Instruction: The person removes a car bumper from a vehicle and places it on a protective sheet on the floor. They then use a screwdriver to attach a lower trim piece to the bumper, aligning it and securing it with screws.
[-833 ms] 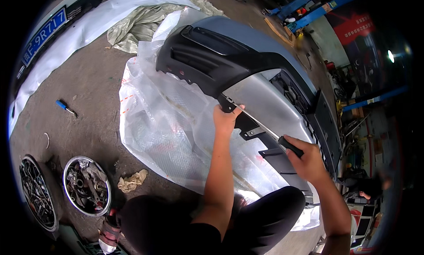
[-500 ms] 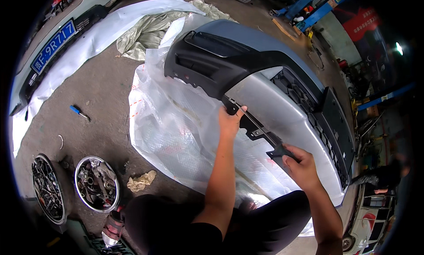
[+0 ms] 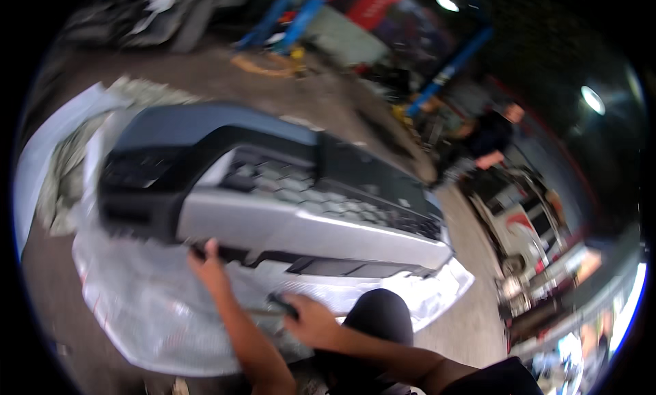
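A car bumper [image 3: 253, 221], grey-blue above with black trim, a honeycomb grille and a silver lower panel, lies before me. My left hand [image 3: 210, 266] is closed on its lower edge near the left end, thumb up against the silver panel. Below the bumper and apart from it, my right hand [image 3: 311, 321] is closed around a small dark object [image 3: 281, 304]. Motion blur hides what kind of object that is. Along the bumper's underside runs a black strip [image 3: 335, 266].
Clear plastic wrap [image 3: 150, 306] lies under the bumper on the floor. A person in dark clothes [image 3: 488, 139] is at the right, near a white vehicle [image 3: 523, 224]. Blue lift arms [image 3: 301, 19] stand at the back.
The view has swung to the right and blurred. My right hand has come away from the bumper's lower edge toward me. My left hand stays at that edge.
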